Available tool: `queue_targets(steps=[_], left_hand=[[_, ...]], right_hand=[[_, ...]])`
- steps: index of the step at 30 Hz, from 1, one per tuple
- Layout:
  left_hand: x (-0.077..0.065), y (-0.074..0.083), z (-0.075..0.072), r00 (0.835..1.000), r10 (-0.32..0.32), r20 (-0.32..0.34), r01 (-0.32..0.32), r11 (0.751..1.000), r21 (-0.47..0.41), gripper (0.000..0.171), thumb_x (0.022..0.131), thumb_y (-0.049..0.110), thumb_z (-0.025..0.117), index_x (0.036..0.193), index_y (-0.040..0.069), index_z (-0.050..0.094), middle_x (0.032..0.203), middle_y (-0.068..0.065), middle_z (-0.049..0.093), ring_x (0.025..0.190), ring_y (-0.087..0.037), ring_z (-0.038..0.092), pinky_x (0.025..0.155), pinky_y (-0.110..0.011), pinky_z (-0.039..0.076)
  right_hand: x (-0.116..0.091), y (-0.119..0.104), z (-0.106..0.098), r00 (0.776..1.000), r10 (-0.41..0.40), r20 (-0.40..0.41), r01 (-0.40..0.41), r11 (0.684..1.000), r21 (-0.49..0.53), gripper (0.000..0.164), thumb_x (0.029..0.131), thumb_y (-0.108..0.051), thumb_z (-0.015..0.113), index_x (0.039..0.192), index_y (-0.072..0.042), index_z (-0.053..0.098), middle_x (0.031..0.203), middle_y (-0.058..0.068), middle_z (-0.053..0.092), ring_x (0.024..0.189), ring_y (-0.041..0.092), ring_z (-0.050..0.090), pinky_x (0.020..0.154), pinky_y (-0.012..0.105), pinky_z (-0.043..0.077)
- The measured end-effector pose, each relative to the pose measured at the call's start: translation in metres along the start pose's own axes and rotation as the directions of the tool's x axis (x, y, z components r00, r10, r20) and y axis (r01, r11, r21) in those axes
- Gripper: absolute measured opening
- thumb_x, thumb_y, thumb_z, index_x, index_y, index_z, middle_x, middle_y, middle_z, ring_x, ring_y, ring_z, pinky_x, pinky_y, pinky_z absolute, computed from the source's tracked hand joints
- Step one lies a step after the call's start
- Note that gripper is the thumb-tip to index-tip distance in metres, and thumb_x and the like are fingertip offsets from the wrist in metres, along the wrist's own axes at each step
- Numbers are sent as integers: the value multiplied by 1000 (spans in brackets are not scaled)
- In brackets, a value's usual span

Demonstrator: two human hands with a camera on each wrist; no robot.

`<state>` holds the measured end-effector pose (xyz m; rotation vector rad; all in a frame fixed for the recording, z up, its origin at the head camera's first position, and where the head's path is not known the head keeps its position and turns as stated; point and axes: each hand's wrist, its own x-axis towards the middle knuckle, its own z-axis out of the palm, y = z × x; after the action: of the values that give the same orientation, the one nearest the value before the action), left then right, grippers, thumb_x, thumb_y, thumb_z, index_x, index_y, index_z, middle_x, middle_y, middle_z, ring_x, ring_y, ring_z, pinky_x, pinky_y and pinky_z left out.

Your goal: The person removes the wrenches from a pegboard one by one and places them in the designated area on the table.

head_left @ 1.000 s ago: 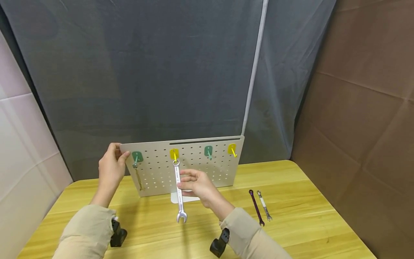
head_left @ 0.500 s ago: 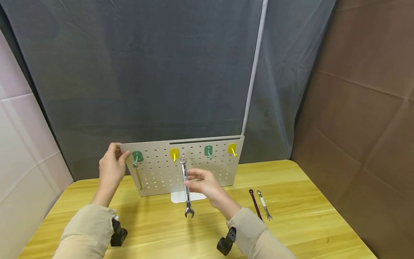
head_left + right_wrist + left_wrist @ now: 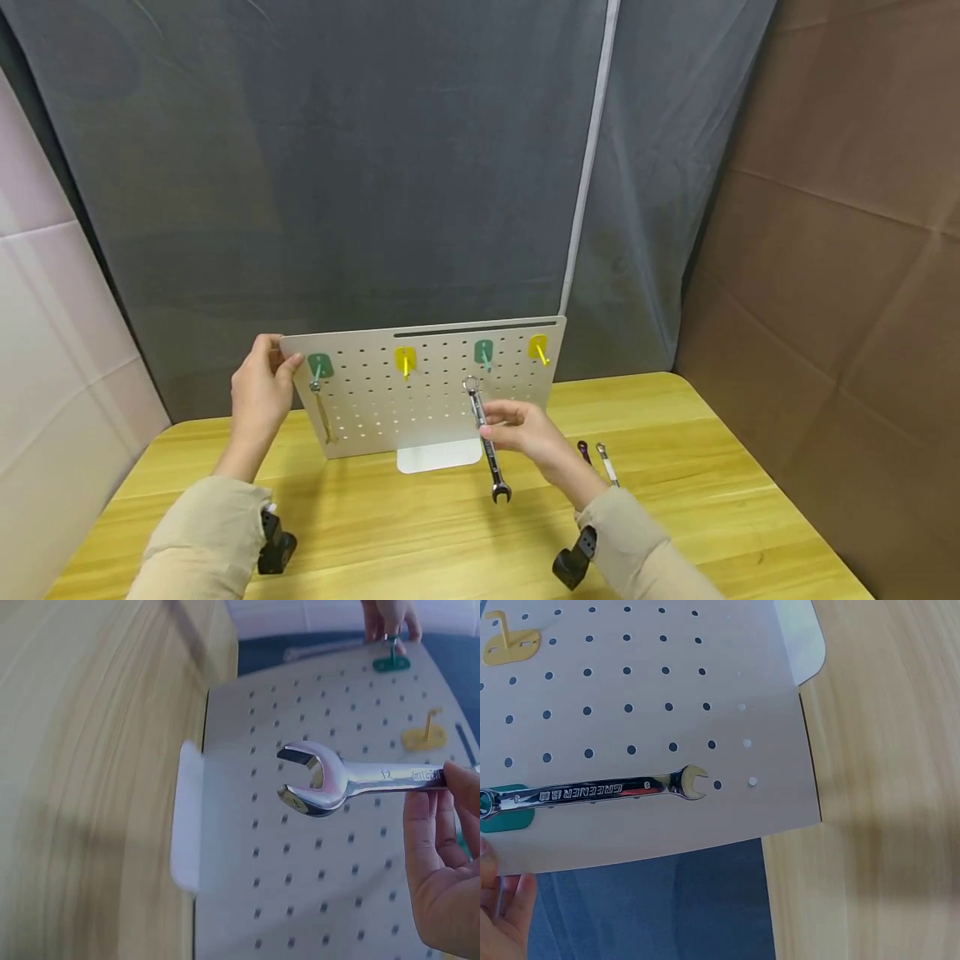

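Note:
My left hand [image 3: 258, 387] pinches the upper left corner of a white pegboard [image 3: 442, 417] standing on the table. A combination wrench [image 3: 592, 793] hangs by its ring end from the leftmost green hook [image 3: 320, 365]. In front of the board, my right hand [image 3: 528, 429] pinches a larger silver combination wrench [image 3: 491, 458] around mid-shaft between thumb and fingers. Its ring end points up, just below the second green hook [image 3: 483, 352] in the head view and apart from it. The open end [image 3: 319, 780] points down, with "12" stamped near it. The left yellow hook [image 3: 405, 360] bears nothing.
At the right edge of the board is another bare yellow hook [image 3: 538, 347]. A purple wrench [image 3: 583, 450] and a small silver wrench [image 3: 607, 462] lie on the wooden table [image 3: 712, 483], partly hidden by the right arm. A grey curtain [image 3: 420, 167] hangs behind the board.
The right hand has carried the wrench from the left yellow hook rightward to below the second green hook, tilting it. The left hand has kept its grip on the board's corner.

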<state>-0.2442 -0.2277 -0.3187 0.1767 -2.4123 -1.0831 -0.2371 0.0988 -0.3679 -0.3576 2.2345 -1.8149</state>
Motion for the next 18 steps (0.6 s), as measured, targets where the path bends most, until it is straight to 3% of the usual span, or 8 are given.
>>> queue_targets(steps=[12, 18], left_hand=[[1, 0, 1, 1000, -12, 8, 12, 1000, -3, 32, 99, 10, 49, 126, -4, 42, 121, -31, 54, 108, -45, 53, 94, -58, 44], [1, 0, 1, 1000, -20, 9, 21, 1000, -3, 32, 99, 10, 49, 127, -4, 42, 122, -31, 53, 109, -45, 52, 94, -58, 44]], right_hand=[[-18, 35, -65, 997, 45, -58, -50, 996, -72, 44, 93, -12, 61, 130, 8, 51, 104, 6, 64, 85, 5, 62, 89, 34, 54], [-27, 52, -98, 988, 93, -127, -108, 987, -116, 47, 95, -13, 59, 134, 8, 47, 96, -2, 64, 84, 5, 61, 85, 32, 53]])
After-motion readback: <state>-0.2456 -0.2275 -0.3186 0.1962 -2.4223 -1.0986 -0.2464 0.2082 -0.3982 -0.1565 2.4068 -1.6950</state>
